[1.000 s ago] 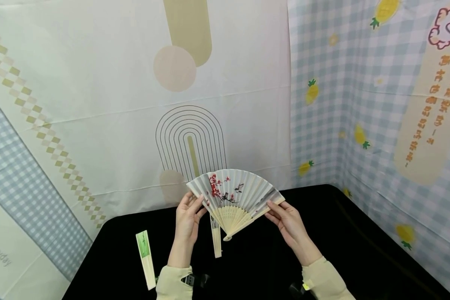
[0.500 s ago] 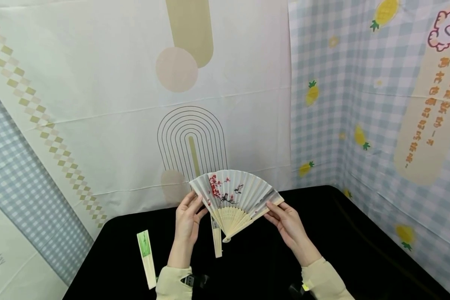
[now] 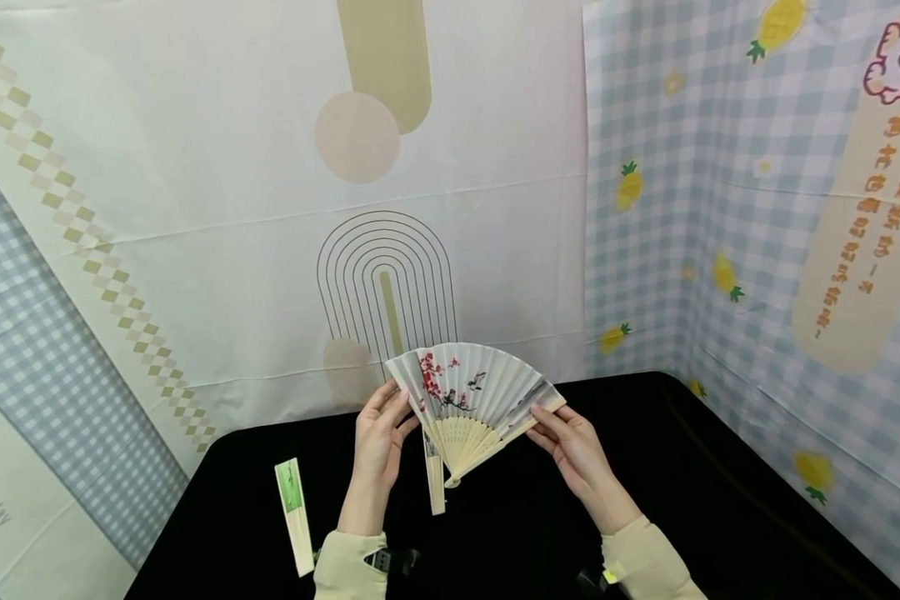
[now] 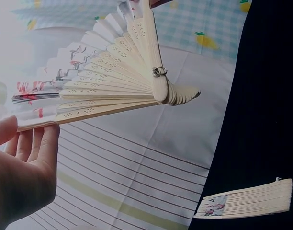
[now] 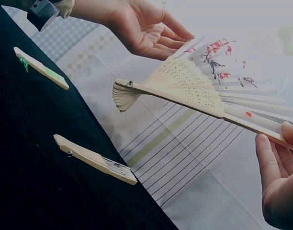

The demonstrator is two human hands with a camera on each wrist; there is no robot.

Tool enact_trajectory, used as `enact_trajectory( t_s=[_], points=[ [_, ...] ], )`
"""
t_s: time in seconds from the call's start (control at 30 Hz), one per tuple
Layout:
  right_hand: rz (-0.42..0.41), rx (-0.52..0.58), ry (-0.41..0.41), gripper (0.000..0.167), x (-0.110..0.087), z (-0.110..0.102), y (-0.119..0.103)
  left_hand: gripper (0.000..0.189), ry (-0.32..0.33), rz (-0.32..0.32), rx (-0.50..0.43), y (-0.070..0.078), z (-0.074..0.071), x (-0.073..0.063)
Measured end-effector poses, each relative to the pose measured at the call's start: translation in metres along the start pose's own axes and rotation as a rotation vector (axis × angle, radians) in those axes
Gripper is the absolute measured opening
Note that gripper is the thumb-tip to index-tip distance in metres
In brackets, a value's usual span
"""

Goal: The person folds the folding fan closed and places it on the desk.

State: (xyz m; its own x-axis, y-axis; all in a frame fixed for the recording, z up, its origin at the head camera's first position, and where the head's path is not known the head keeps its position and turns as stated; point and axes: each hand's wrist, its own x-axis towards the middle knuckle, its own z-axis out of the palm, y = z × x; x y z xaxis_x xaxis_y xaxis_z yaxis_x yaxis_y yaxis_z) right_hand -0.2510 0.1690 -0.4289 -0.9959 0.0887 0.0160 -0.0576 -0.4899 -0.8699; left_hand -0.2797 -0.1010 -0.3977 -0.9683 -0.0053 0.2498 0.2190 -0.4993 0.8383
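Between both hands a folding fan (image 3: 476, 387) is spread, its pale pleated leaf printed with red blossoms, birds and branches over pierced wooden ribs. My left hand (image 3: 377, 437) pinches the fan's left outer edge between thumb and fingers. On the opposite edge, my right hand (image 3: 576, 450) grips the right guard stick, thumb on top. The riveted end points down toward me, as the left wrist view shows with the metal ring (image 4: 159, 72). Below and behind the spread fan, a folded fan with a grey print (image 5: 96, 159) lies on the black table.
Another folded fan, green-printed (image 3: 294, 517), lies on the black tablecloth (image 3: 225, 500) left of my left forearm. A white patterned curtain (image 3: 195, 292) hangs behind the table, and a blue checked one with pineapples (image 3: 637, 275) hangs at the right.
The spread fan has narrowed slightly, its left edge coming right and its right edge a little left. Both hands keep their hold. The head view has shifted slightly.
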Motion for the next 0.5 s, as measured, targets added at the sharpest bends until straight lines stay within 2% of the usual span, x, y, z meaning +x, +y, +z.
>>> enact_trajectory(
  t_s=[0.5],
  points=[
    [0.002, -0.005, 0.001, 0.045, -0.0005, 0.0016, 0.0003, 0.037, -0.025, -0.011, 0.018, -0.0036, 0.0029, 0.0004]
  ],
)
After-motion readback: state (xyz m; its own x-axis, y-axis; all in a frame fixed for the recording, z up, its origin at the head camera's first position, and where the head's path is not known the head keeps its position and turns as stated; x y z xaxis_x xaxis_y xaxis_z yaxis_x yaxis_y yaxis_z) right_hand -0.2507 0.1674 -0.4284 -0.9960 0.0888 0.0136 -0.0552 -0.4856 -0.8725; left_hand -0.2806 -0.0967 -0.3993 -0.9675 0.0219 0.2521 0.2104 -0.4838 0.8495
